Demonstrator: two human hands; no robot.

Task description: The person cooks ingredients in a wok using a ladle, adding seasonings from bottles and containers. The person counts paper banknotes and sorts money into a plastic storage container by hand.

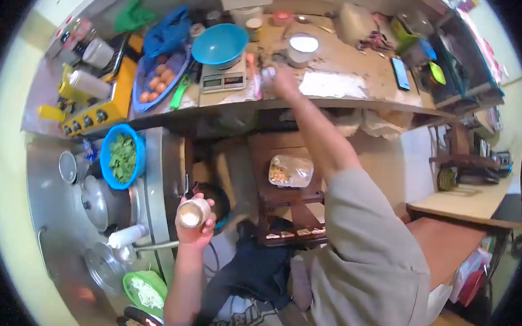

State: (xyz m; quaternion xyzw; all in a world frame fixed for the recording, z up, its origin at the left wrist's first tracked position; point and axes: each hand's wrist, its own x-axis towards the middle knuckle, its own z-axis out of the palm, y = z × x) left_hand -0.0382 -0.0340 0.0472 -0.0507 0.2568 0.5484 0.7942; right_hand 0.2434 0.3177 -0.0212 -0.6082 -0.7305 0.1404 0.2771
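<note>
My left hand point(197, 235) is wrapped round a small jar point(192, 213) with pale contents, held low on the left side. My right hand point(283, 83) reaches out over the front edge of the counter. Its fingers are blurred, and a small whitish thing point(268, 73) is at their tips; whether they grip it I cannot make out. Just left of it lie a pink-handled utensil point(254, 75) and a kitchen scale point(224, 78) bearing a teal bowl point(220, 44). Behind the hand stands a round container point(302, 50) with a bright white top.
A purple basket of eggs point(159, 83) and a green peeler-like tool point(181, 92) lie left on the counter. A blue basin of leaves point(122, 157), a lidded pot point(98, 202) and a green basket point(146, 292) are lower left. A plastic container point(291, 171) sits on a wooden stool. A phone point(400, 74) lies right.
</note>
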